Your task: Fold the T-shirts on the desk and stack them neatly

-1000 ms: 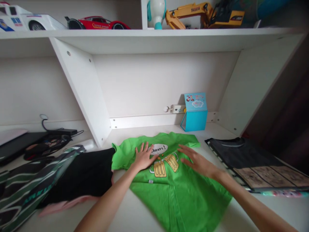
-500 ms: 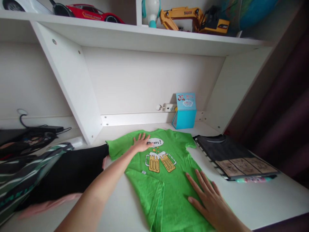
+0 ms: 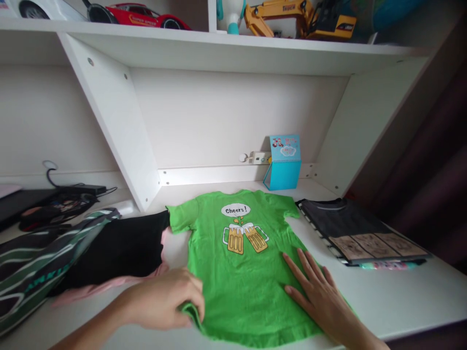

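A green T-shirt [image 3: 248, 272] with a "Cheers!" beer-mug print lies spread face up on the white desk [image 3: 394, 296]. My left hand [image 3: 166, 299] is closed, pinching the shirt's lower left hem near the desk's front edge. My right hand [image 3: 317, 294] lies flat with fingers spread on the shirt's lower right part.
A folded dark shirt stack [image 3: 359, 233] lies to the right. Black, pink and green-striped clothes [image 3: 91, 255] are heaped to the left. A blue box [image 3: 282, 163] stands by the back wall near a socket. Toy cars and a yellow excavator [image 3: 299, 19] sit on the shelf above.
My left hand has left the shirt's collar area and come back to the lower left hem, closing on it. My right hand stays flat on the lower right.
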### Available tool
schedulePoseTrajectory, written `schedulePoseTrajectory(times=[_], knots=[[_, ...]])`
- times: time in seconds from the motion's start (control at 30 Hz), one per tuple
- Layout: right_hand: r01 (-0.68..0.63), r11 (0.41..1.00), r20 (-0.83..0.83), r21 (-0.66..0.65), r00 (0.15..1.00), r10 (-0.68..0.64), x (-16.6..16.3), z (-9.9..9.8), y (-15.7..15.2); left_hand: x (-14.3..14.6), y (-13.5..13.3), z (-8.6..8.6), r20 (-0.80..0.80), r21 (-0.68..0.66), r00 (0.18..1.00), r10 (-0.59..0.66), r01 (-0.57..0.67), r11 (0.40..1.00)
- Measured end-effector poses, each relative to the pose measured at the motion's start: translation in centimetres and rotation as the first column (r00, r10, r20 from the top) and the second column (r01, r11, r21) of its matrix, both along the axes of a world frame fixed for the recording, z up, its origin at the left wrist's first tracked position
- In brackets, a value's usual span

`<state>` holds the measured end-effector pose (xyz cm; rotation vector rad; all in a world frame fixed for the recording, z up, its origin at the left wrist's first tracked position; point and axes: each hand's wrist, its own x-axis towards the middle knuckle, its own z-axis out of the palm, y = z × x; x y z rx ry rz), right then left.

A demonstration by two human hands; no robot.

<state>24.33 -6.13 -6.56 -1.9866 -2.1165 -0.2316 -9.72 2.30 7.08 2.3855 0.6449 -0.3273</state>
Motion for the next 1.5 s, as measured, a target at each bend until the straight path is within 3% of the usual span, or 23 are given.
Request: schedulePoseTrajectory(times=[0.07, 0.13, 0.17, 0.23, 0.3, 0.4, 0.5, 0.6, 0.67, 0.77, 0.83, 0.9, 1.0, 1.1, 1.2, 1.27, 1.33, 1.37, 1.43, 1.5], knots=[[0.004, 1.0, -0.012, -0.023, 1.0, -0.005, 0.2, 0.4, -0.1, -1.0, 0.2, 1.7, -0.147, -0.172, 0.982, -0.118, 0.092, 0.981], [-0.001, 0.993, -0.042, -0.122, 0.999, -0.004, 0.8, 1.3, 0.1, -0.6, 1.1, 3.0, -0.164, -0.281, 0.978, -0.128, 0.078, 0.956], [-0.008, 0.981, -0.055, -0.192, 0.998, -0.003, 1.1, 2.0, 0.6, 0.2, 1.8, 3.3, -0.122, -0.264, 0.99, -0.073, 0.038, 0.964], [-0.011, 0.953, -0.064, -0.304, 0.998, -0.009, 1.6, 3.5, 2.3, 2.4, 3.8, 2.7, 0.029, -0.091, 0.996, 0.085, -0.082, 0.992], [0.0, 0.946, -0.057, -0.323, 0.998, -0.019, 1.5, 5.0, 5.2, 4.8, 6.5, 0.6, 0.172, 0.163, 0.966, 0.194, -0.222, 0.961], [0.024, 0.968, -0.057, -0.251, 0.998, -0.04, 0.7, 5.8, 10.7, 7.2, 10.6, -4.2, 0.185, 0.428, 0.917, 0.352, -0.398, 0.811], [0.04, 0.968, -0.053, -0.247, 0.997, -0.054, 0.4, 4.8, 15.3, 7.9, 13.5, -8.4, 0.153, 0.52, 0.85, 0.504, -0.503, 0.691], [0.04, 0.958, -0.06, -0.285, 0.996, -0.06, 1.3, 3.5, 17.8, 7.6, 14.7, -10.2, 0.141, 0.541, 0.81, 0.57, -0.545, 0.641], [0.046, 0.952, -0.07, -0.302, 0.995, -0.071, 2.2, 3.2, 18.6, 7.5, 15.0, -10.2, 0.124, 0.538, 0.799, 0.589, -0.553, 0.637], [0.061, 0.941, -0.074, -0.334, 0.993, -0.09, 2.7, 3.8, 19.3, 7.3, 16.1, -9.0, 0.049, 0.502, 0.82, 0.571, -0.514, 0.695], [0.084, 0.937, -0.064, -0.339, 0.992, -0.113, 1.9, 4.4, 19.8, 7.2, 17.5, -8.1, 0.025, 0.486, 0.833, 0.552, -0.493, 0.722], [0.107, 0.942, -0.055, -0.317, 0.99, -0.131, 0.2, 4.8, 20.3, 6.9, 19.3, -7.6, 0.073, 0.514, 0.839, 0.539, -0.495, 0.701], [0.031, 0.961, -0.087, -0.275, 0.995, -0.057, -3.0, 4.6, 21.1, 6.0, 21.9, -7.9, 0.136, 0.548, 0.841, 0.524, -0.505, 0.667], [-0.045, 0.961, -0.114, -0.272, 0.993, 0.014, -5.1, 4.0, 21.6, 4.9, 23.5, -9.0, 0.11, 0.513, 0.815, 0.569, -0.536, 0.67], [-0.017, 0.96, -0.105, -0.281, 0.994, -0.013, -6.2, 4.3, 21.0, 3.7, 24.3, -9.6, 0.112, 0.489, 0.809, 0.576, -0.55, 0.677], [-0.004, 0.963, -0.081, -0.269, 0.997, -0.019, -7.2, 5.1, 19.1, 2.9, 24.8, -9.3, 0.099, 0.469, 0.818, 0.567, -0.541, 0.698], [-0.116, 0.97, -0.038, -0.213, 0.993, 0.111, -9.1, 5.5, 15.6, 1.8, 25.5, -8.5, 0.065, 0.463, 0.829, 0.555, -0.518, 0.719], [-0.241, 0.957, -0.008, -0.162, 0.97, 0.243, -10.4, 5.5, 13.5, 1.1, 25.9, -7.9, 0.047, 0.468, 0.834, 0.549, -0.504, 0.726], [-0.518, 0.852, -0.005, -0.075, 0.855, 0.519, -13.7, 4.6, 9.1, -0.5, 26.5, -6.8, 0.009, 0.484, 0.834, 0.552, -0.487, 0.728], [-0.694, 0.72, -0.015, 0.008, 0.72, 0.694, -17.6, 2.9, 5.5, -2.2, 26.9, -5.8, -0.029, 0.496, 0.817, 0.576, -0.489, 0.718]])
